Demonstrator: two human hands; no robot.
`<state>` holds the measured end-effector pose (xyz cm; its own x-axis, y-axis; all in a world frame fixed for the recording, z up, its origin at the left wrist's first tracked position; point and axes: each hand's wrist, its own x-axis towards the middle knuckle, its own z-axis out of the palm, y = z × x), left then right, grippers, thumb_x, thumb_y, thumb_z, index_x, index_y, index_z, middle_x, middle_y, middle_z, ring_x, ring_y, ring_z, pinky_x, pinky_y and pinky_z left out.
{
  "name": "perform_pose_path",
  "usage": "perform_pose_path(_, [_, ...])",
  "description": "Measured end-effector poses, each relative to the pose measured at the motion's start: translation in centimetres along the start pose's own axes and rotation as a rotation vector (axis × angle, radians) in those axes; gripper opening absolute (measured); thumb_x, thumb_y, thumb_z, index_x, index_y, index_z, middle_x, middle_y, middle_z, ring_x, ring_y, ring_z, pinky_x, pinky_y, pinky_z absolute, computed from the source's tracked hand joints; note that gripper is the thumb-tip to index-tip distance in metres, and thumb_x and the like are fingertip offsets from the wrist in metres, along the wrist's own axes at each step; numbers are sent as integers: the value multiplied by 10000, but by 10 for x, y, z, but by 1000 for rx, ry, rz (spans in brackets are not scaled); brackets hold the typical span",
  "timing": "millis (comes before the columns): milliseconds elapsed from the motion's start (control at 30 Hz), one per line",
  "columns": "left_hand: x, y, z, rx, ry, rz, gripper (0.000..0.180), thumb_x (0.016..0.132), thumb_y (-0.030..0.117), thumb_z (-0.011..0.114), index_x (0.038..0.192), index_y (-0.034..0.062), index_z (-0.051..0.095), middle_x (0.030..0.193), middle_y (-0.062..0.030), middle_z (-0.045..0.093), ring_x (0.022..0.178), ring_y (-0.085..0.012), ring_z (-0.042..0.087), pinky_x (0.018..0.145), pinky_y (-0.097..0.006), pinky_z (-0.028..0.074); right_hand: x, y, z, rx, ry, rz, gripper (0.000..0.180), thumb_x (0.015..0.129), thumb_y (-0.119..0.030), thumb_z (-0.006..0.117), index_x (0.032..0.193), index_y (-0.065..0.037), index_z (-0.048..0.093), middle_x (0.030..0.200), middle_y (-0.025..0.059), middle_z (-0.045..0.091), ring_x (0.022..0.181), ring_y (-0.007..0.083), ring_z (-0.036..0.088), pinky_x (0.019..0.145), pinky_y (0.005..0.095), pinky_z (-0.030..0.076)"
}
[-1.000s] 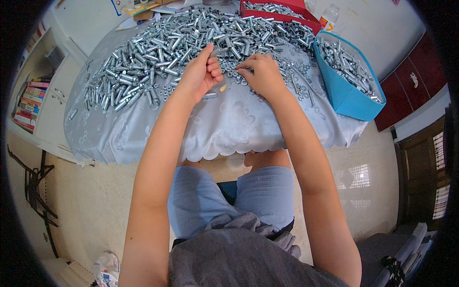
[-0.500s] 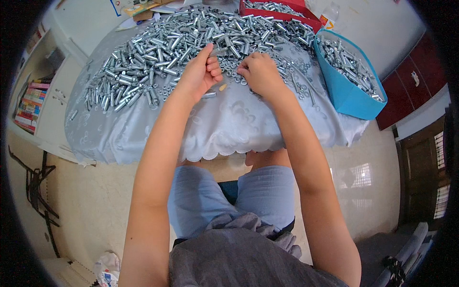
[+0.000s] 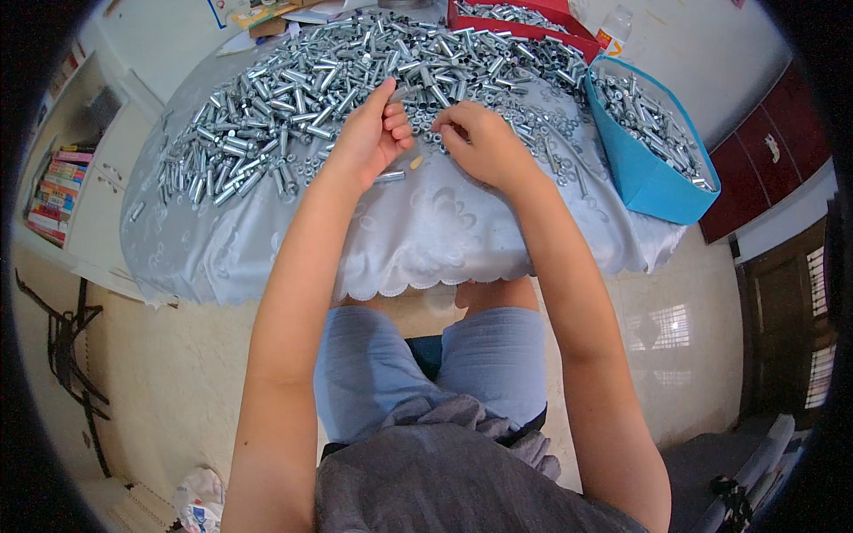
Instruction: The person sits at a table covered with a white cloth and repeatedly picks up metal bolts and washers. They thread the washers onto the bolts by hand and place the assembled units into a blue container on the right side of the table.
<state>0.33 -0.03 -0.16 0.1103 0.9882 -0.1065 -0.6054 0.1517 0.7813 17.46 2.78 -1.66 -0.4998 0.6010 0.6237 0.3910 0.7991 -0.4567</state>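
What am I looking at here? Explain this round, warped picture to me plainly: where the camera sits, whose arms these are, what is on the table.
The camera sits on a person's head, looking down through a fisheye lens, so edges bend. The two bare arms are the wearer's own. The left hand pinches a small metal sleeve; the right hand picks among loose parts on the white tablecloth. A big heap of silvery metal sleeves covers the table. On the right stands a blue bin holding more; a red tray lies at the far edge.
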Motion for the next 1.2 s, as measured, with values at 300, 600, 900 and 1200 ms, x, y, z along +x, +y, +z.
perform_pose_path(300, [0, 2, -3, -45, -3, -4, 395, 860, 383, 499, 604, 142, 320, 533, 42, 278, 501, -93, 306, 499, -239, 301, -1, -15, -1, 197, -222, 0, 133, 726, -112, 609, 802, -3, 615, 787, 152, 575, 712, 300, 564, 664, 354, 451])
perform_pose_path(600, [0, 1, -3, -71, -6, 7, 385, 868, 365, 490, 606, 137, 324, 535, 43, 267, 496, -91, 288, 488, -236, 284, 0, -15, 8, 26, -327, -224, 137, 768, -121, 574, 839, -11, 615, 785, 125, 560, 740, 284, 534, 695, 341, 430])
perform_pose_path(900, [0, 6, -9, -195, 26, 51, 389, 873, 365, 479, 599, 140, 319, 532, 43, 272, 490, -91, 290, 491, -236, 291, -14, -56, -57, -167, 608, -79, 167, 715, 28, 603, 868, -37, 609, 840, 88, 606, 798, 224, 567, 713, 314, 439])
perform_pose_path(1200, [2, 3, -9, -242, -13, 43, 379, 863, 355, 502, 601, 141, 333, 531, 40, 289, 492, -92, 304, 485, -237, 294, -15, -103, -120, -815, 916, -129, 349, 728, -137, 606, 1032, -46, 462, 980, 128, 507, 902, 240, 507, 754, 376, 437])
